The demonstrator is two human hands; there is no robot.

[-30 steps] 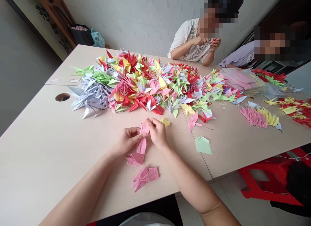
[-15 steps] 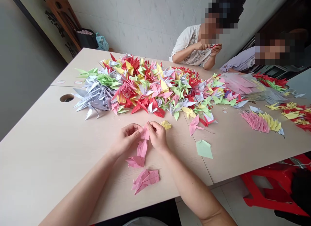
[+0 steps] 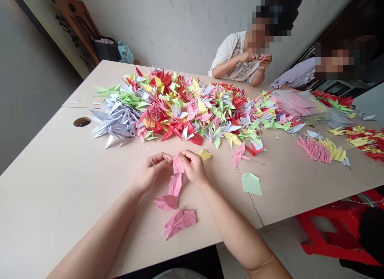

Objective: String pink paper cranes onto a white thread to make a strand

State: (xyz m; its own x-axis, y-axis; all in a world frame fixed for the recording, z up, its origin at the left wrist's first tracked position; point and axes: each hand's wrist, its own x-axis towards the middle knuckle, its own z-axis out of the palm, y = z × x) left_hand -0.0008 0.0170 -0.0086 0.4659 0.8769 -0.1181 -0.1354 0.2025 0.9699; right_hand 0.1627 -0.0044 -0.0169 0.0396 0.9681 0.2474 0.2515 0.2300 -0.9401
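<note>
A pink origami crane [image 3: 178,165], folded flat, is pinched at its top by my right hand [image 3: 194,166]. My left hand [image 3: 154,170] is closed, with thumb and fingertip pinched at the crane's upper left edge; the exact contact there is small. Just below, another pink crane [image 3: 175,185] lies on the table close to the held one. Nearer to me are more flat pink cranes, one pointing left [image 3: 166,202] and an overlapping bunch [image 3: 179,224]. A yellow folded piece [image 3: 204,154] lies just beyond my right hand.
A big heap of coloured paper cranes [image 3: 180,107] covers the table's far middle. To the right are a pink crane [image 3: 239,154], a green paper piece [image 3: 252,184] and pink and yellow rows [image 3: 315,150]. Across sits a co-worker [image 3: 231,57]; a red stool [image 3: 339,227] stands at right.
My left hand has shifted slightly left, away from the middle of the held crane to its edge. My right hand keeps its pinch, and the cranes on the table lie as before.
</note>
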